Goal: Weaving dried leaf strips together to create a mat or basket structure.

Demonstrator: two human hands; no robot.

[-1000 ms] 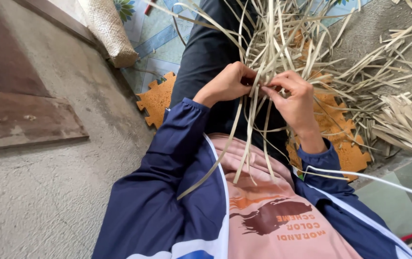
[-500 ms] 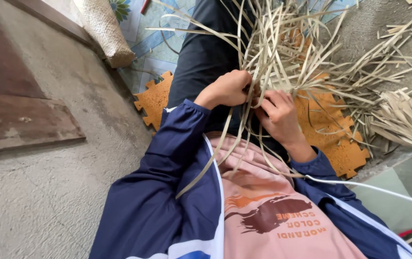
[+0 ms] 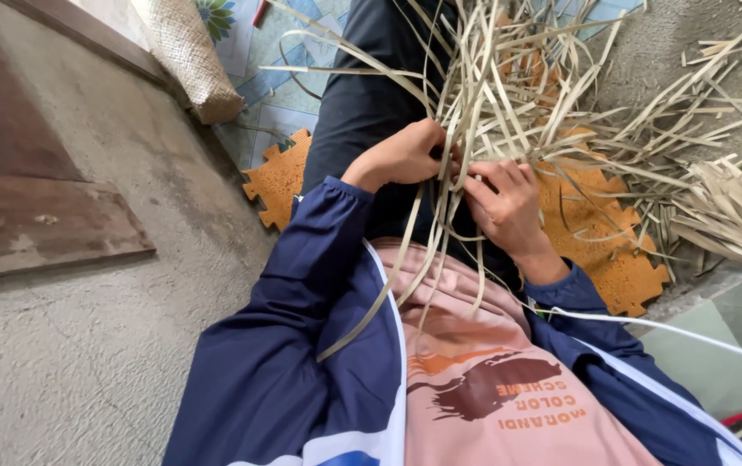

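A loose tangle of pale flat bamboo strips fans out over my lap and dark trouser leg. My left hand is closed on strips at the tangle's near edge. Touching it, my right hand pinches other strips with its fingers curled. Several long strip ends hang down across my pink shirt and blue jacket sleeve. What the fingertips hold exactly is hidden among the strips.
An orange foam puzzle mat lies under the strips. More cut strips pile at the right. A woven sack leans at the upper left beside a patterned mat. Brown wooden boards lie on the concrete floor at left.
My right hand dropped from beside the left hand to just below it and curled tighter. The strip tangle shifted and spread slightly; my left hand kept its hold.
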